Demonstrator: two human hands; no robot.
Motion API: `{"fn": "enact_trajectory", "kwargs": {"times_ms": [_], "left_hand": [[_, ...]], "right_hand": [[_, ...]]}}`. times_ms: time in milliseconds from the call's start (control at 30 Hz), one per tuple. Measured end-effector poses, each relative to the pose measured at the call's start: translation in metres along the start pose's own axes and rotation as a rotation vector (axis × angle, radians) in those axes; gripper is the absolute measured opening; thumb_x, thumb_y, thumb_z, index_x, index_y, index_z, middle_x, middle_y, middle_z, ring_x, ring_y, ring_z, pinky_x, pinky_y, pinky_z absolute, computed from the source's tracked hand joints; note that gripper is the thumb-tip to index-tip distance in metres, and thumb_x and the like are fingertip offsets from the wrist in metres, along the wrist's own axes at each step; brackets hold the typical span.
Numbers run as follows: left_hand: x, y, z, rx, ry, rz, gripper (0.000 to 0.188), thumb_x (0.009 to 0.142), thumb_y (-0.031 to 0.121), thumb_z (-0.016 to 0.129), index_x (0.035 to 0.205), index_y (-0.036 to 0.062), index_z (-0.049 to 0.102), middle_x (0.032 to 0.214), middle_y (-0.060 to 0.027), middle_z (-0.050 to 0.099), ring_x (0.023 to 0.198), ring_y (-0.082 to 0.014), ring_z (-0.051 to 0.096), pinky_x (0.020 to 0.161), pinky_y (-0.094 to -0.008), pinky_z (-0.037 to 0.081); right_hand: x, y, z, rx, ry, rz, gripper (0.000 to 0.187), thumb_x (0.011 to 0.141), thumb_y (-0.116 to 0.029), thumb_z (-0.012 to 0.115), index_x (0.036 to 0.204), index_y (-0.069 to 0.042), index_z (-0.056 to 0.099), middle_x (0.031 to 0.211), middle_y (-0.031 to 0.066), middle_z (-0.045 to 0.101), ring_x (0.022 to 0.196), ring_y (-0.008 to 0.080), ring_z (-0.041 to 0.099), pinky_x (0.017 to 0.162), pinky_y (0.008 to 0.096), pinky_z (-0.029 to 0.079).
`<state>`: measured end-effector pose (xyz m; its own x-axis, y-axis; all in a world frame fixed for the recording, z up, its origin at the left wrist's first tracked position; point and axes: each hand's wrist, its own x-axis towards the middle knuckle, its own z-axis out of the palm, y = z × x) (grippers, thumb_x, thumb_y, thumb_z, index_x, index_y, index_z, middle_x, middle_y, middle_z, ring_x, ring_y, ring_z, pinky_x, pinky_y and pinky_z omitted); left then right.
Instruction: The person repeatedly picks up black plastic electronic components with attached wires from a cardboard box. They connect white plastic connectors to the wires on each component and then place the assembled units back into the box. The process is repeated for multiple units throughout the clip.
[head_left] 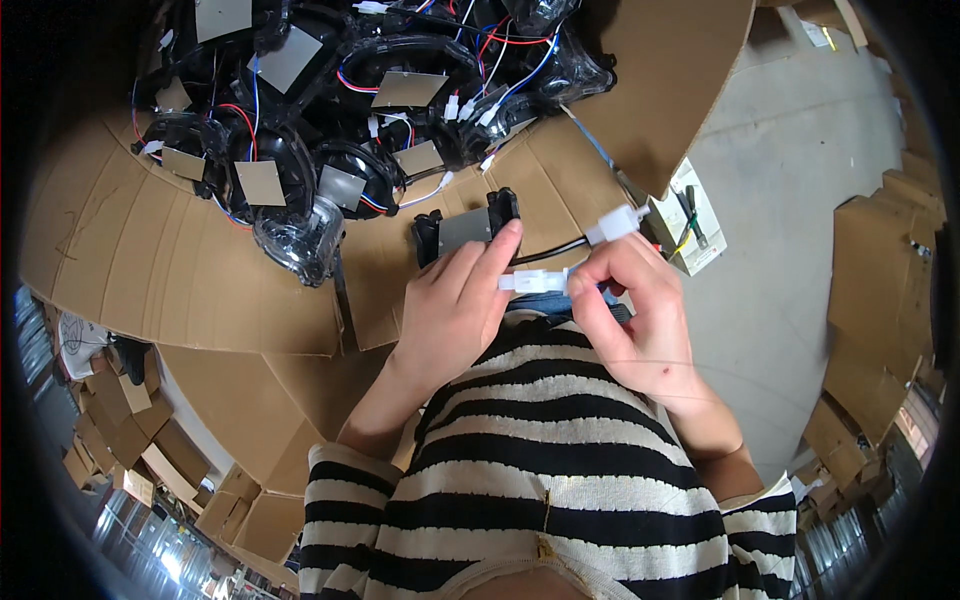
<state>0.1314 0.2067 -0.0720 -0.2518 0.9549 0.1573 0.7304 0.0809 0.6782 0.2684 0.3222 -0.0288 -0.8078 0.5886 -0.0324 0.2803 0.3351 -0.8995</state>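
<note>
Close to my body, my right hand (640,310) pinches one end of a small white plug connector (535,282) between thumb and fingers. My left hand (450,305) closes at the connector's other end, its thumb hidden, while its index finger reaches over a black part. That black part with a flat grey metal plate (463,232) rests on cardboard just past my left fingers. A second white connector (615,225), on a black cable (550,252), sticks up beyond my right fingers.
Several black housings with metal plates (260,184), wires and white plugs are heaped at the far left on cardboard (190,270). A clear-wrapped part (300,240) lies at the pile's near edge. Right of it, a small white box (710,240) holds a green-handled tool. Cardboard boxes (880,310) line the right.
</note>
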Motion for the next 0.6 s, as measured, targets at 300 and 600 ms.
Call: {"fn": "enact_trajectory", "kwargs": {"times_ms": [300, 600], "left_hand": [[0.002, -0.007, -0.003, -0.249, 0.006, -0.168, 0.037, 0.07, -0.003, 0.054, 0.107, 0.0041, 0.054, 0.07, -0.0096, 0.05, 0.059, -0.0219, 0.052, 0.054, -0.0286, 0.043], [-0.005, -0.014, -0.013, -0.717, -0.094, -0.328, 0.013, 0.077, 0.004, 0.056, 0.089, 0.0034, 0.06, 0.07, -0.0052, 0.054, 0.061, -0.0122, 0.05, 0.057, -0.023, 0.038]], "right_hand": [[0.004, 0.008, -0.004, 0.1, -0.071, 0.021, 0.005, 0.074, -0.003, 0.053, 0.073, 0.002, 0.051, 0.067, 0.0096, 0.051, 0.061, 0.0203, 0.05, 0.055, 0.0286, 0.04], [-0.01, 0.004, -0.034, 0.306, -0.178, 0.13, 0.005, 0.073, -0.003, 0.057, 0.078, 0.0, 0.056, 0.066, 0.0041, 0.053, 0.055, 0.011, 0.046, 0.051, 0.0233, 0.037]]}}
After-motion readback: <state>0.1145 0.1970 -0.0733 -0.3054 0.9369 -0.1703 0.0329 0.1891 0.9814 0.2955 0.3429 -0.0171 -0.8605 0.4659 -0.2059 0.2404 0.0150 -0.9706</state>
